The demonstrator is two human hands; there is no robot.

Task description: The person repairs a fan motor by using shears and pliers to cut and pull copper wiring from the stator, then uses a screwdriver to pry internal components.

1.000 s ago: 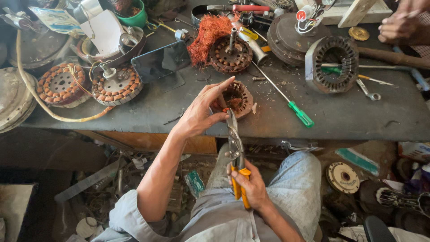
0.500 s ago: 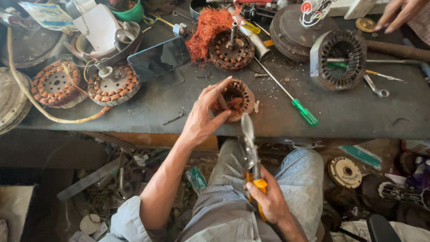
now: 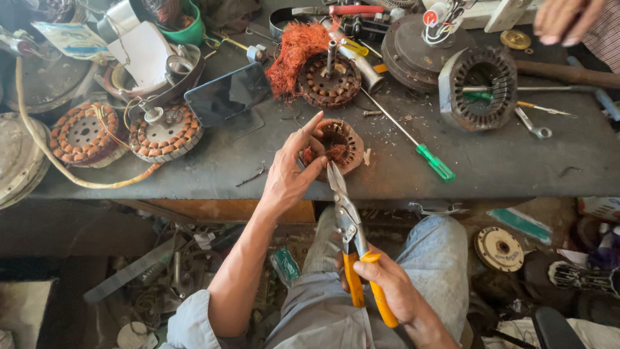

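Snips (image 3: 345,216) raised to stator (image 3: 336,145) | left hand (image 3: 290,174) grip steadies stator | right hand (image 3: 387,287) grip closed on yellow handles | green tub (image 3: 184,29) beyond, holding wire

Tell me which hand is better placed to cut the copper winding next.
Right. The right hand already holds the yellow-handled metal snips, blades at the small round copper-wound stator; the left hand steadies it.

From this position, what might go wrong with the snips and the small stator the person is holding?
1. The snips' blade tips sit close to the left hand fingers gripping the small stator; a slip might cut them.
2. The stator lies near the edge of the bench, so a pull on its copper winding might drag it off.
3. Loose copper bits might fly up toward the face.
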